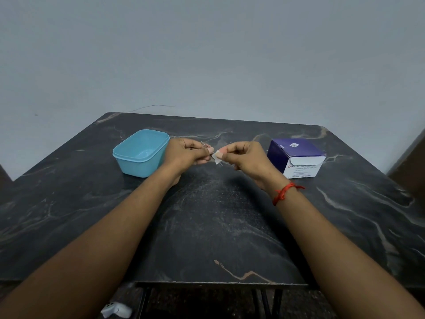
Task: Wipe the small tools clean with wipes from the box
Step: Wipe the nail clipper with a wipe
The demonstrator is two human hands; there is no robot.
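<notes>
Left hand pinches small metal tool above worktop, between blue tub and wipe box. Right hand pinches wipe around its tip. Advice: grip steady, draw wipe along shaft.

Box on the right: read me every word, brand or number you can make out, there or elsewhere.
"BD": white front of the box.
"Alcohol Swa…": same front, partly under the flap.
Smaller lines beneath: too blurred to read.
Sticker on the box top: unreadable code.
Blue tub: no text seen.
</notes>
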